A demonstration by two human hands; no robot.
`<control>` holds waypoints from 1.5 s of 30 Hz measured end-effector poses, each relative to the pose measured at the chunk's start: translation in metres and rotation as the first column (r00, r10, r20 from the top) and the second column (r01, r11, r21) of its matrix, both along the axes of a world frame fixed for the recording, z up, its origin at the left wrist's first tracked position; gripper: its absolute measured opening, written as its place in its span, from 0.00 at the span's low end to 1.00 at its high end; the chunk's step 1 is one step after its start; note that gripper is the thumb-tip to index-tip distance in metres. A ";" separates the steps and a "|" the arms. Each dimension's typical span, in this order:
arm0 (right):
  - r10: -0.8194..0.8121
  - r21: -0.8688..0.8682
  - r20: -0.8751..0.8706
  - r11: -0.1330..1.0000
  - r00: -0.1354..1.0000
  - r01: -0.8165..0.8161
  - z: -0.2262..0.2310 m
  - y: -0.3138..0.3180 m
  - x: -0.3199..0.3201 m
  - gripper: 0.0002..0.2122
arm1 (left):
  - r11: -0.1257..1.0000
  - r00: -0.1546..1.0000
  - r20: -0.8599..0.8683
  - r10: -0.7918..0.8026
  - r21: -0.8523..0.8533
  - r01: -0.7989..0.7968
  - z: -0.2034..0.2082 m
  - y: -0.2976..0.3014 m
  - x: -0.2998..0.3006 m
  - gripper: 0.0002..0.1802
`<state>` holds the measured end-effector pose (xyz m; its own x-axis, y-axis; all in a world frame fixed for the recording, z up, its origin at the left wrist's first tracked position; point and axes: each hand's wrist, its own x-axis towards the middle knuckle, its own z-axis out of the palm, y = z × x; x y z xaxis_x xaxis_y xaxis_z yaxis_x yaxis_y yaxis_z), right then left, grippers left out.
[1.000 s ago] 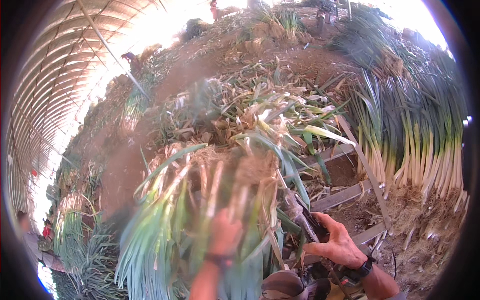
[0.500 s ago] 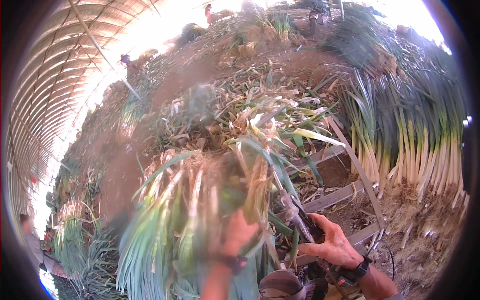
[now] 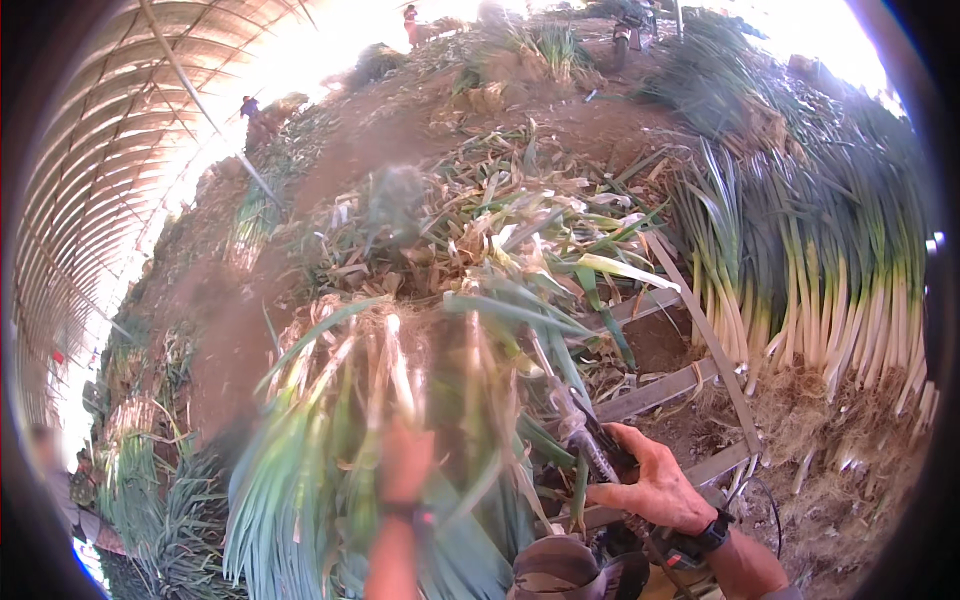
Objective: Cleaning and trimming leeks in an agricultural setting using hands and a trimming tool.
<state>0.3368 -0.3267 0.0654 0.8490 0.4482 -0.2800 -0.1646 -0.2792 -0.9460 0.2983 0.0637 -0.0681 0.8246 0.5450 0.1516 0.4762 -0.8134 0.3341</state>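
My left hand (image 3: 405,468), smeared by motion and with a dark band at its wrist, is at the pale stalks of a pile of leeks (image 3: 285,475). Its fingers do not show clearly, nor whether they grip a stalk. The leeks lie with roots away from me and green leaves toward me. To their right, my right hand (image 3: 660,485) is closed around a dark, gun-like tool (image 3: 598,450). Clear wrapping covers part of its barrel, and a thin nozzle points up and left toward the leeks. A black watch (image 3: 715,530) is on my right wrist.
Beyond the leeks spreads a heap of stripped leaves (image 3: 520,215). A wooden frame (image 3: 665,392) stands beside the tool. Rows of leeks (image 3: 815,290) line the right side, roots toward me. People and a motorbike (image 3: 625,35) are farther off under an arched roof.
My left hand has moved left across the leeks, away from the tool. My right hand keeps its hold on the tool. The whole view has shifted slightly.
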 end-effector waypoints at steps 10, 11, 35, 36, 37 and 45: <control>0.097 -0.131 0.108 0.988 0.989 -0.083 0.013 0.011 0.001 0.40 | 0.946 0.937 -0.128 -0.324 -0.067 0.318 0.021 -0.134 0.055 0.38; 0.104 -0.144 0.080 0.985 0.991 -0.091 0.017 0.011 -0.001 0.39 | 0.947 0.940 -0.119 -0.321 -0.070 0.315 0.013 -0.133 0.057 0.38; 0.604 -0.607 0.457 0.748 0.653 -0.268 0.010 0.030 0.050 0.22 | 0.924 0.976 0.156 -0.154 0.374 0.086 0.114 0.033 0.018 0.31; 0.606 -0.612 0.452 0.744 0.654 -0.267 0.007 0.029 0.051 0.22 | 0.981 0.976 0.141 -0.168 0.120 0.152 0.101 -0.007 0.016 0.24; 0.622 -0.620 0.417 0.728 0.662 -0.293 0.003 0.031 0.051 0.24 | 0.969 0.923 0.340 -0.181 -0.097 0.226 0.066 -0.035 0.004 0.20; 0.725 -0.699 0.209 0.580 0.656 -0.418 -0.003 0.026 0.030 0.27 | 0.974 0.990 0.021 -0.141 -0.175 0.143 -0.019 -0.129 0.036 0.25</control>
